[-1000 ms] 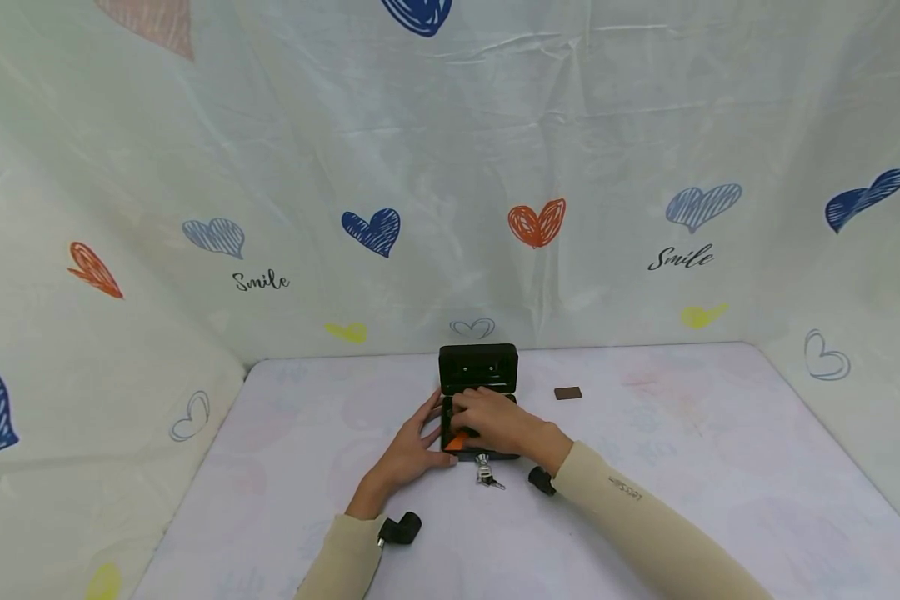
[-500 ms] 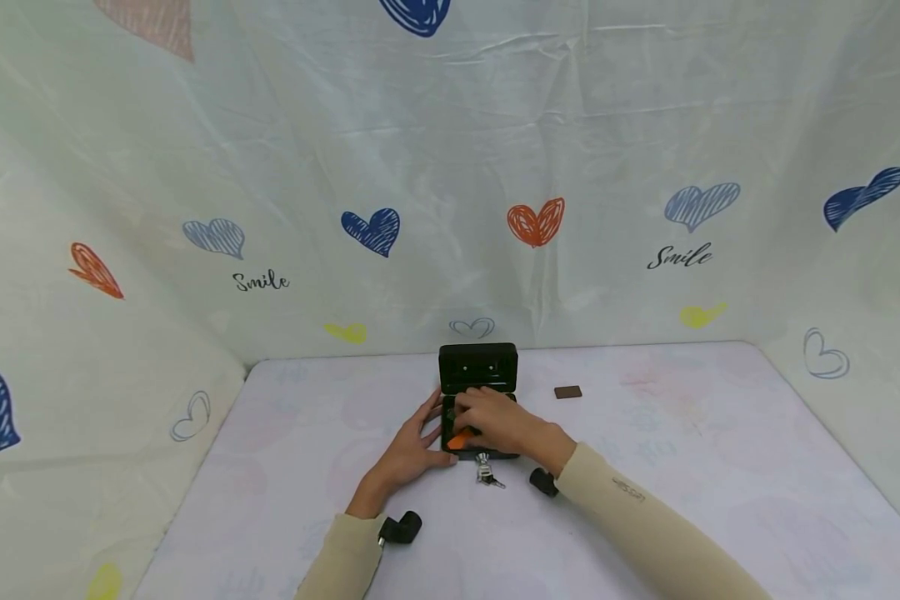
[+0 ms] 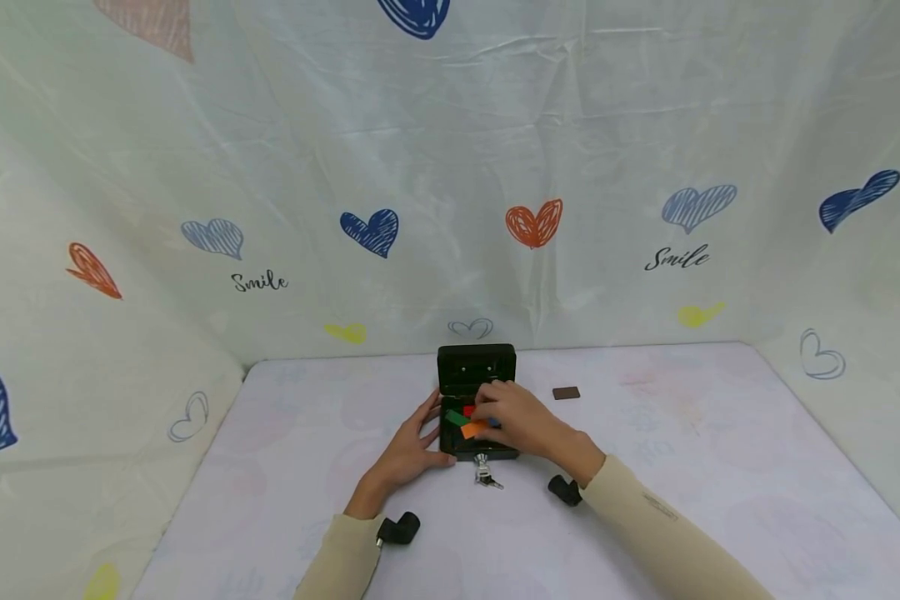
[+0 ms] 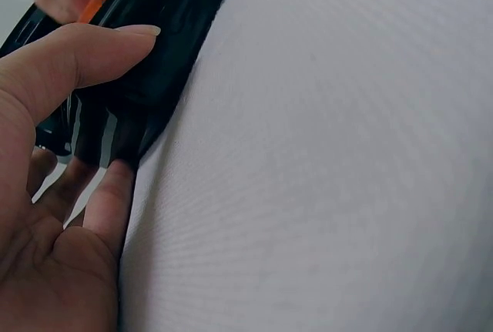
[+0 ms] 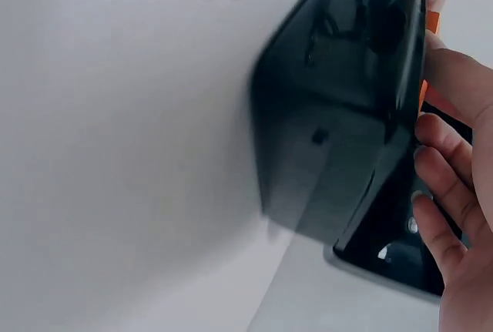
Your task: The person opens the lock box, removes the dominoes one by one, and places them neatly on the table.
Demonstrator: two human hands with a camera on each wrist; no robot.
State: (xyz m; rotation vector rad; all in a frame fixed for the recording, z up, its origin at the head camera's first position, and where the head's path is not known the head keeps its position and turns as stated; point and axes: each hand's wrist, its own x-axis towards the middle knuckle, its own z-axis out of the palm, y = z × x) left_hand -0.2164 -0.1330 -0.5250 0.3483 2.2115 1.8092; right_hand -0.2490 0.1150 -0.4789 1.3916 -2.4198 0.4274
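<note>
A black cash box stands with its lid raised at the back. Keys hang from the lock at its front. My left hand holds the box by its left front corner, thumb on the front wall and fingers along the side. Over the open box, my right hand pinches an orange block with curled fingers. A green block and a red block show beside it, with a bit of blue under the fingers. The right hand hides the box's right part.
A small brown block lies on the white tabletop, right of the box. Black wrist cameras sit at both cuffs. A white curtain printed with hearts hangs behind the table.
My right hand has moved to the right over the box, and the orange block has shifted right with it. Green, red and blue blocks have come into sight. The left hand stays put.
</note>
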